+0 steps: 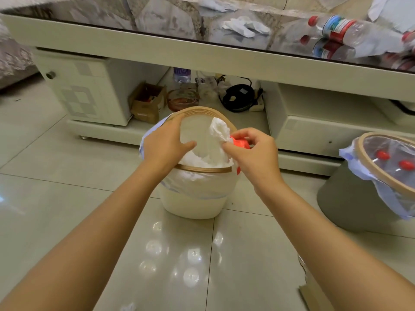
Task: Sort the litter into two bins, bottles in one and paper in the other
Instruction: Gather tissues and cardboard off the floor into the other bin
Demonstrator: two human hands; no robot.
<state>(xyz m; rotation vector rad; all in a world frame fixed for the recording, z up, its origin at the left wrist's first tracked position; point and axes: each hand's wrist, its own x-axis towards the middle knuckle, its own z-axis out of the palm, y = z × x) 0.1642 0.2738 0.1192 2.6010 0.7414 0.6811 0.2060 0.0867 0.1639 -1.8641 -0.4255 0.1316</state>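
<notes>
A cream bin (193,198) with a tan rim stands on the floor in front of me, with white paper inside. My left hand (166,142) grips its raised swing lid (197,135). My right hand (253,151) pinches a crumpled white paper (219,129) together with a red piece (241,143) over the bin's opening. A grey bin (350,203) at the right holds clear bottles with red caps (395,160). On the glass table (157,50) lie a crumpled paper (244,26) and a clear bottle (343,30) with a red cap.
Under the table sit a cardboard box (147,102), a bowl (182,99), a black round device (239,97) with cables and a drawer unit (83,86). Another paper (213,4) lies further back on the table. Glossy floor tiles surround both bins.
</notes>
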